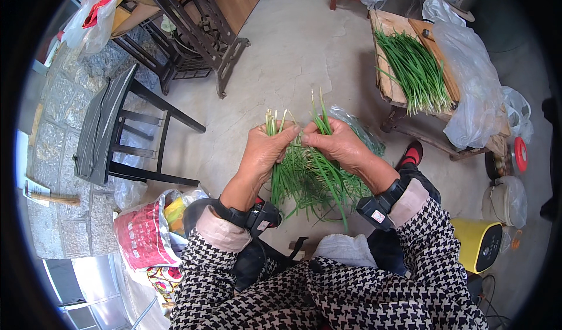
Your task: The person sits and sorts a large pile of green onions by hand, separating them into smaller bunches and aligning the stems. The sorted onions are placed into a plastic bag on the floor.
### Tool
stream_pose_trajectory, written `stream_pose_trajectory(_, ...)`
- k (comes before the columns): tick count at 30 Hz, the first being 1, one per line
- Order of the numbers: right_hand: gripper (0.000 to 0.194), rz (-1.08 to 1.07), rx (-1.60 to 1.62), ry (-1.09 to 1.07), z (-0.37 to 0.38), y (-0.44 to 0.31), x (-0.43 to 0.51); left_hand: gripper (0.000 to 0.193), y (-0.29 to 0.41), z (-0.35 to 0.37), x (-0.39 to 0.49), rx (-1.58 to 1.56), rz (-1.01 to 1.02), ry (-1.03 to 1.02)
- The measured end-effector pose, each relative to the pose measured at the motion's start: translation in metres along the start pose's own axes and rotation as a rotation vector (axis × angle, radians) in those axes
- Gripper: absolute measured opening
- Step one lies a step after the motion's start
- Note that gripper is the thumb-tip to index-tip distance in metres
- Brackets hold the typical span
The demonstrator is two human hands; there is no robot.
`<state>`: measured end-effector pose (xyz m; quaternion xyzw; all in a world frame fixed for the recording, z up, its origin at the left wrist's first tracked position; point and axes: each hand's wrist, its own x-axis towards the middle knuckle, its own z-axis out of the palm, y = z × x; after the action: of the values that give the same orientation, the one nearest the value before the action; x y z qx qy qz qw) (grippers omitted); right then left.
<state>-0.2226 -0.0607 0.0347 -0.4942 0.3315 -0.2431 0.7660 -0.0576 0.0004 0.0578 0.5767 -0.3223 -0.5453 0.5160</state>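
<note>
My left hand (268, 143) holds a small bunch of green chives, their pale stem ends (271, 118) pointing up past the fingers. Close beside it, my right hand (331, 140) grips a few more stalks, with thumb and fingers pinched together near the left thumb. Below both hands lies a loose heap of chives (307, 183), partly hidden by the hands and the held stalks. A clear plastic bag (360, 128) shows behind my right hand. To the right, a neat pile of chives (412, 68) rests on a low wooden bench (388, 20).
A black stool (151, 154) and a red and white bag (142, 233) stand at the left. Behind them is a cast-iron treadle stand (210, 35). Plastic sheeting (467, 75) covers part of the bench. A yellow appliance (476, 244) and a pale bucket (500, 202) are at the right.
</note>
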Motion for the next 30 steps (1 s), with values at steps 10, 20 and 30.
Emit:
stream_pose_trajectory(10,0.016,-0.026,-0.042,0.005,0.0015,0.0035,0.0022,0.013,-0.0041,0.0027,-0.0003,0.214,0.104,0.045)
stream_pose_trajectory(20,0.011,0.048,-0.075,-0.019,0.0008,0.0001,0.0011,0.014,-0.0048,0.0012,-0.0005,0.288,0.143,0.04)
stream_pose_trajectory(30,0.014,0.064,-0.065,-0.048,-0.0025,0.0007,0.0025,0.013,-0.0077,0.0002,0.0005,0.293,0.154,0.04)
